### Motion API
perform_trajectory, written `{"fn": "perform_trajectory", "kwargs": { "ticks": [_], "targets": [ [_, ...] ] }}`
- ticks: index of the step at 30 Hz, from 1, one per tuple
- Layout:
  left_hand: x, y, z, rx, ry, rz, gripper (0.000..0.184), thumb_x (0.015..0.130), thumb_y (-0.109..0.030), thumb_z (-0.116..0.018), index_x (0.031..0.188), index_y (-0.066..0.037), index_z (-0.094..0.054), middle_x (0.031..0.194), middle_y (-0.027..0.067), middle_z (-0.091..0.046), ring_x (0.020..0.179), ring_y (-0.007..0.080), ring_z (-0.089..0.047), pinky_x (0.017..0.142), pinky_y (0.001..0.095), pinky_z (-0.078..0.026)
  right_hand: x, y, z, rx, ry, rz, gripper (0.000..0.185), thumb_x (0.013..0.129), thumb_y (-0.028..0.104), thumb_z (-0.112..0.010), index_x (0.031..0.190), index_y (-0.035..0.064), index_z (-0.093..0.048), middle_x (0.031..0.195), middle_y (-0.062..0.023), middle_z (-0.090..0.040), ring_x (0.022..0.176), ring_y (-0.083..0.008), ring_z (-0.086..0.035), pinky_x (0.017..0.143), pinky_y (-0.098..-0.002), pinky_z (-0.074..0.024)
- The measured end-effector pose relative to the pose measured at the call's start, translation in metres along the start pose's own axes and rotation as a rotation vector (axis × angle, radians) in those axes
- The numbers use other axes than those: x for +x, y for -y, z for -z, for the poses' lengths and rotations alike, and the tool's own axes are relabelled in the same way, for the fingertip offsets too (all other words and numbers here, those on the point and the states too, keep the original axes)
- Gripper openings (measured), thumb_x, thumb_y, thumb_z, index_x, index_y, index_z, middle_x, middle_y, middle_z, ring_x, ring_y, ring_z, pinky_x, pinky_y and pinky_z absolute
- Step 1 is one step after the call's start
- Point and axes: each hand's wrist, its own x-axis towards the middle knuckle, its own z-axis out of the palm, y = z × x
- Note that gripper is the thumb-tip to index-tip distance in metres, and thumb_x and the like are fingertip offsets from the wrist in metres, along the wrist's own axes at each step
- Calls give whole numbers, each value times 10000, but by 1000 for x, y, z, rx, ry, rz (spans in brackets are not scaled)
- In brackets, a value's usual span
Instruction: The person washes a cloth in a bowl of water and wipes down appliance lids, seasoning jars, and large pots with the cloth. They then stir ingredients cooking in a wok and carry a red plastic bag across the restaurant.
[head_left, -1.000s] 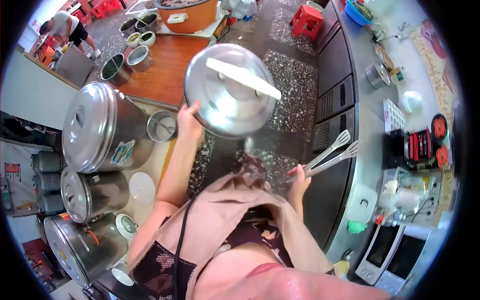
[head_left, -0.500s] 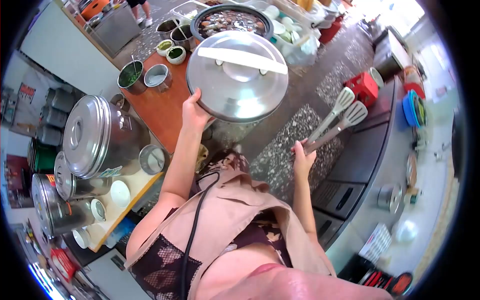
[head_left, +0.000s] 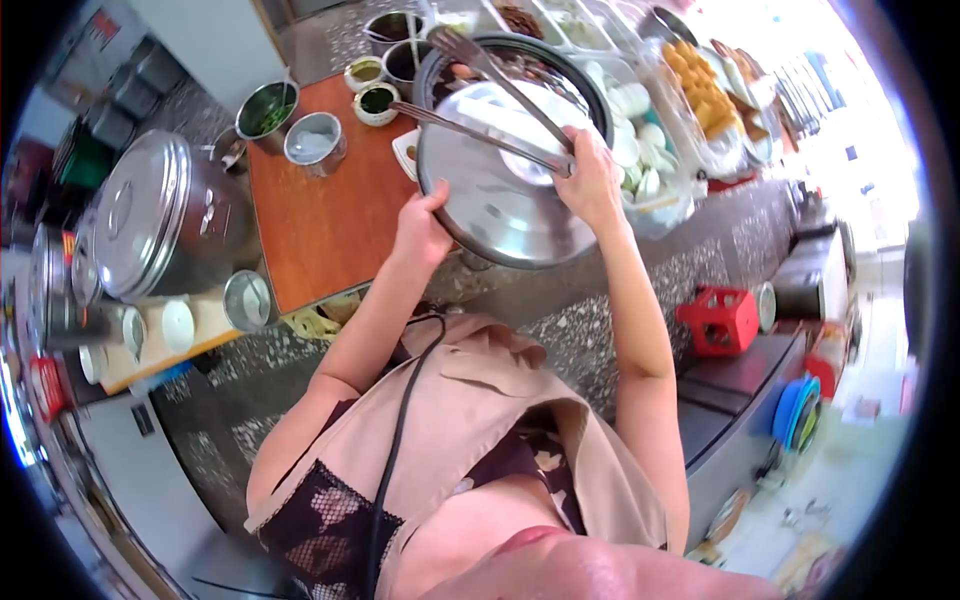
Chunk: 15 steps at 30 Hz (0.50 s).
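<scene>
Silver metal is gleaming: the left hand (head_left: 425,230), thumb pressing over the rim, is holding the lid (head_left: 500,222) across the pot's (head_left: 525,40) near edge, right of the worktop (head_left: 330,230); the right hand (head_left: 592,178), lying nearer the pot, is clasping tongs (head_left: 505,85) whose spread arms are slanting far-left above the lid.

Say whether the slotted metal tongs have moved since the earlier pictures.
Yes, the slotted metal tongs have moved leftward, away from the red plastic stool, to over the metal lid.
</scene>
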Motion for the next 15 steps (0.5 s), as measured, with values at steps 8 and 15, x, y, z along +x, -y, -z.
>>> {"fn": "perform_trajectory", "kwargs": {
  "ticks": [8,15],
  "targets": [
    [-46,48,40,141,-305,-220,407,911,-235,-546,1274,-87,-435,1164,33,-553,1041,150,-496,884,341,-409,97,-49,0,123,52,71,360,688,160,-676,998,37,-540,861,-173,-641,808,-346,-624,711,-405,-476],
    [-124,104,105,-74,-678,-481,428,872,-154,-554,1278,-90,-437,1087,10,-581,924,116,-530,791,283,-421,164,-72,-30,66,105,111,293,684,179,-657,914,47,-533,836,-212,-632,840,-388,-603,752,-447,-459]
  ]
}}
